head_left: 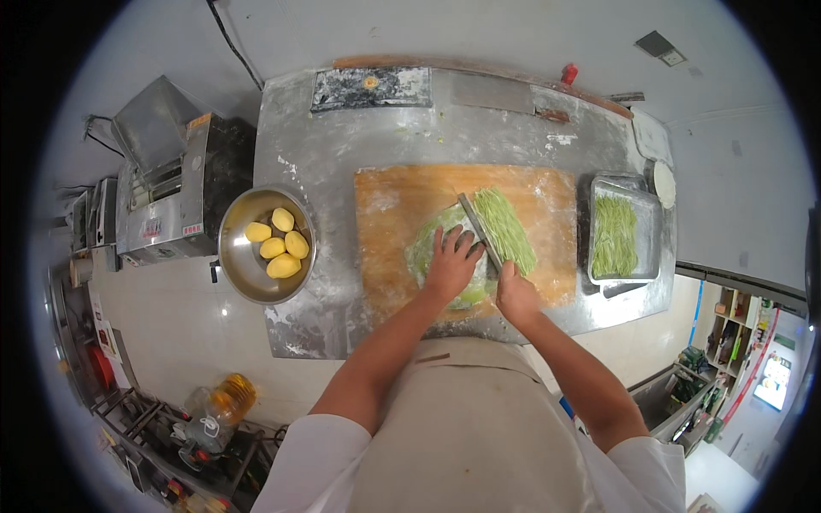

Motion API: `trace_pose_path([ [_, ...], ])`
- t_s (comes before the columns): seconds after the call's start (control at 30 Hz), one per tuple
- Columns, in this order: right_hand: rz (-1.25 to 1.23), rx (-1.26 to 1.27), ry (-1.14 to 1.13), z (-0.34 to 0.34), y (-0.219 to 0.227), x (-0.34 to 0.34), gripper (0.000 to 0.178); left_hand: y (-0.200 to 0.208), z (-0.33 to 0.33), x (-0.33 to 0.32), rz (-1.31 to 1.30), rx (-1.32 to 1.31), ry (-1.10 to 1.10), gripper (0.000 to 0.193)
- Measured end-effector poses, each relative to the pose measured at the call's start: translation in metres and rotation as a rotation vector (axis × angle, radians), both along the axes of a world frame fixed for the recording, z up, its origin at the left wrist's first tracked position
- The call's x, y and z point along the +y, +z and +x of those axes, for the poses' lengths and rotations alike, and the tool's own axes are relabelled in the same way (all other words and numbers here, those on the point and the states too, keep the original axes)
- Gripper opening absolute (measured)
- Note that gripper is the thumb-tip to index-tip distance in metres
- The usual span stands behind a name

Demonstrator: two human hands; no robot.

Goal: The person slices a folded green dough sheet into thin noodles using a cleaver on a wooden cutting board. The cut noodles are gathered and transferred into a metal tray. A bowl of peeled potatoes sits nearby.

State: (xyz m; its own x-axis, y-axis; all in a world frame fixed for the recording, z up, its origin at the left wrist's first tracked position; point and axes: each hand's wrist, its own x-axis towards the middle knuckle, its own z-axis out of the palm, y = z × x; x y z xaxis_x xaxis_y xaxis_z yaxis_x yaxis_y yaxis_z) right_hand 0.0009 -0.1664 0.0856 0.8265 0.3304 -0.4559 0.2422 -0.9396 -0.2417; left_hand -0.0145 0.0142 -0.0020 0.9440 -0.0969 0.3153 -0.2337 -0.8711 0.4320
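On a floured wooden board (382,282) lies a sheet of green dough (419,250), dusted with flour. My left hand (453,272) rests flat on it, fingers spread, their tips close to the blade. A knife (481,227) stands along the dough's right edge, its blade slanting away from me to the left. My right hand (516,295) is closed round its handle. Just right of the blade are thin cut green noodles (506,224) in a bundle of long strands. Part of the dough is hidden under my left hand.
Left of the board, a steel bowl (229,272) holds several peeled potatoes (283,266). To the right, a metal tray (655,252) contains more green noodles (614,232). A steel machine (171,205) stands beyond the table's left edge. The metal table (333,154) has flour on it.
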Motion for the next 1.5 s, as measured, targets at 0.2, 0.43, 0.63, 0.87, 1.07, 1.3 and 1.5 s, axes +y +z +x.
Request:
trace_pose_path([
  [0.2,0.033,-0.072,0.016,0.001,0.004,0.002,0.027,0.001,0.000,0.003,-0.007,-0.007,-0.012,0.038],
  [0.43,0.106,-0.127,0.009,-0.023,-0.001,-0.020,0.019,0.004,-0.003,0.003,-0.009,0.010,-0.023,0.036],
  [0.63,0.128,-0.173,-0.020,-0.013,0.001,-0.026,0.022,0.002,-0.005,0.003,0.024,0.000,0.000,0.038],
  [0.87,0.088,-0.064,0.027,-0.017,0.021,-0.018,0.025,0.005,-0.005,0.004,-0.018,0.028,-0.009,0.037],
  [1.07,0.037,0.014,0.028,-0.009,0.019,-0.009,0.028,0.005,-0.003,0.004,0.008,0.044,-0.012,0.037],
  [1.3,0.078,-0.043,0.033,-0.005,-0.004,0.005,0.029,0.000,-0.005,0.001,0.005,0.053,0.005,0.034],
  [1.5,0.073,-0.096,0.064,-0.011,0.018,-0.008,0.026,0.004,-0.005,0.001,-0.033,0.008,0.015,0.033],
])
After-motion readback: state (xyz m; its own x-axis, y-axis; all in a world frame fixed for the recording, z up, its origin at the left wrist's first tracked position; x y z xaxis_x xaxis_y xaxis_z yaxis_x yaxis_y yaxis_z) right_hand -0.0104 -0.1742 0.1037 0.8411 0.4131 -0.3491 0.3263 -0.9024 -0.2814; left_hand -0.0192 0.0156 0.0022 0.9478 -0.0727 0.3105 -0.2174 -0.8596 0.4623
